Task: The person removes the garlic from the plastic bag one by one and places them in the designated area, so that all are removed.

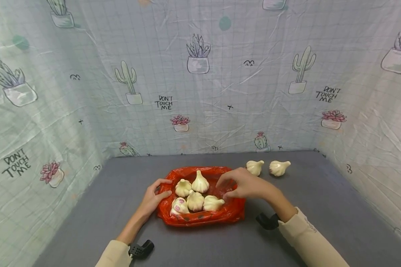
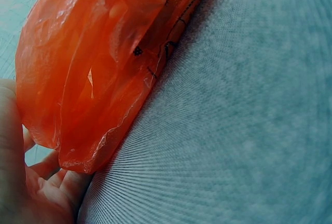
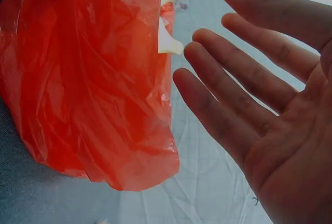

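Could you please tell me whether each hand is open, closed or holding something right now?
Left hand: open, touching the left side of the red bag.
Right hand: open, holding nothing.

Red plastic bag [image 1: 208, 219]: thin film, glossy, crinkled, translucent in the wrist views; black print on its wall.
Garlic bulbs [image 1: 195, 202]: smooth, ridged skins, ivory, with a soft sheen; whether natural or moulded cannot be told.
Surface [image 1: 200, 246]: dark grey, matt; finely ribbed, cloth-like texture in the left wrist view.
Backdrop [image 1: 200, 87]: thin printed sheeting, creased, faintly shiny; cloth or plastic uncertain.
Sleeves [image 1: 312, 239]: cream cloth, matt.
Wrist devices [image 1: 143, 249]: black, hard, plastic-looking.
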{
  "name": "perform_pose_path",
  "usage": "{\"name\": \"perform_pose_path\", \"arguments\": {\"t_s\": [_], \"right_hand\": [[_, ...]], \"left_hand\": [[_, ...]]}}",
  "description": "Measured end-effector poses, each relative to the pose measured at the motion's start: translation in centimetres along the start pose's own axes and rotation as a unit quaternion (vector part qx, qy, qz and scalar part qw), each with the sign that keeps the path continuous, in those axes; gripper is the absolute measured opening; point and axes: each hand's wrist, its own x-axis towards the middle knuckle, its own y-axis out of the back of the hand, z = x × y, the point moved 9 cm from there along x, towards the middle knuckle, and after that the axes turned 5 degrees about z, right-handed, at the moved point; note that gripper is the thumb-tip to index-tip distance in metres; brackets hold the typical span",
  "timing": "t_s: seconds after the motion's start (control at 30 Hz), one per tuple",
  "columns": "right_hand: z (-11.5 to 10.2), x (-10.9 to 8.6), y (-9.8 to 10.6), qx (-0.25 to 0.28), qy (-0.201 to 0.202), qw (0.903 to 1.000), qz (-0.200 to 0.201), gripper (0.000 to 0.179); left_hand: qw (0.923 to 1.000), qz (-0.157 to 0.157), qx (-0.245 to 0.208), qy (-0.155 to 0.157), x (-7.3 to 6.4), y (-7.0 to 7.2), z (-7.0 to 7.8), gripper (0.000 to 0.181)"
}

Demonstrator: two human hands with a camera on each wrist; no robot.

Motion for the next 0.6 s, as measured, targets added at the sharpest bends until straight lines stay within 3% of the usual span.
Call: {"name": "perform_pose_path", "arguments": {"t_s": [0.6], "right_hand": [[-0.5,0.5,-2.5,0.004,0.022,0.9981,-0.058,0.029]], "left_hand": [[0.9999,0.005,0.014,-0.006,0.3,0.2,0.0,0.036]]}}
